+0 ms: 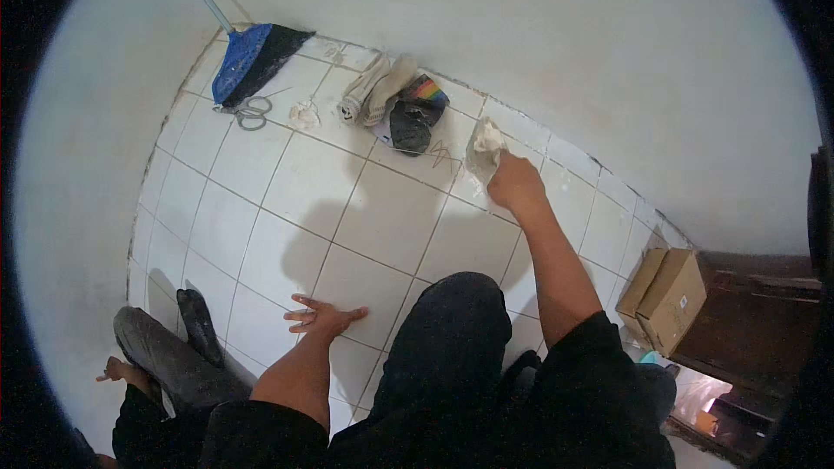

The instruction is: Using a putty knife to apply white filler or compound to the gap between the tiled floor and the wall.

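Pouch: a clear, crumpled plastic pouch (479,156) with a thick white, paste-like substance in its upper part; it is at the right hand's fingers, near the foot of the wall.
Right hand: the right hand (519,184) is closed on the pouch's near right edge, arm stretched forward; the fingertips are hidden, so their exact grip cannot be told.
Left hand: the left hand (323,319) is spread wide, fingers apart, holding nothing, and appears to lean on the white square-tiled floor (373,230).
Bundle: just left of the right hand, a black plastic bag (410,128) with a rainbow-striped patch beside it touches rolled off-white cloths (382,91).
White scrap: a small, crumpled whitish piece (304,115) lies farther left of the right hand, ahead of the left one.
Scissors and broom: grey-handled scissors (253,115) lie ahead and left of the left hand, beside a blue broom with black bristles (246,61).
Box: a brown cardboard box (673,302) stands right of the right forearm.
Co-worker: another person's hand (113,370) shows left of the left hand.
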A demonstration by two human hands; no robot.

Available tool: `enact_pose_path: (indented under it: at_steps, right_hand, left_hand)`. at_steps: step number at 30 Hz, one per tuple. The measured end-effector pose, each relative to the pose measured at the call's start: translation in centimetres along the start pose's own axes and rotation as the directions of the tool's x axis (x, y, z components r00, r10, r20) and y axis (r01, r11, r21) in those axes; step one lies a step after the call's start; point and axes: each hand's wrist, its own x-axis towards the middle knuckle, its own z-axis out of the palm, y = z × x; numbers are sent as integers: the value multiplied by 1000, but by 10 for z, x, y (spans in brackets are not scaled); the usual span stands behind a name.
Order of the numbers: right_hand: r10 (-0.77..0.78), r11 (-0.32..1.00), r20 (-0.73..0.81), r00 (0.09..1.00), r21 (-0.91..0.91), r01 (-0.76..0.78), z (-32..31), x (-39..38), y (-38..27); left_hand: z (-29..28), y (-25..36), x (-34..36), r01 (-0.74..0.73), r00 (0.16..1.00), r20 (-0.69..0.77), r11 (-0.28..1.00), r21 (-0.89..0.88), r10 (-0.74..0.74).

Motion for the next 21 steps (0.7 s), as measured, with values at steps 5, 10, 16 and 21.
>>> enact_pose_path:
  at_steps: [5, 10, 16, 21]
  right_hand:
    - [-10, 998, 29, 1000, -58, 12, -19, 26, 8]
    - [49, 999, 64, 997, -5, -49, -2, 0, -7]
    - [24, 999, 43, 999, -24, -23, -21, 30, -1]
    - [33, 999, 34, 999, -26, -32, 0, -1, -8]
  left_hand:
    - [7, 9, 1, -10, 1000, 11, 999, 46, 10]
    - [6, 1, 8, 10, 1000, -31, 993, 114, -6]
    - [6, 7, 0, -1, 1000, -3, 996, 87, 1]
    - [3, 0, 4, -4, 1000, 20, 998, 56, 3]
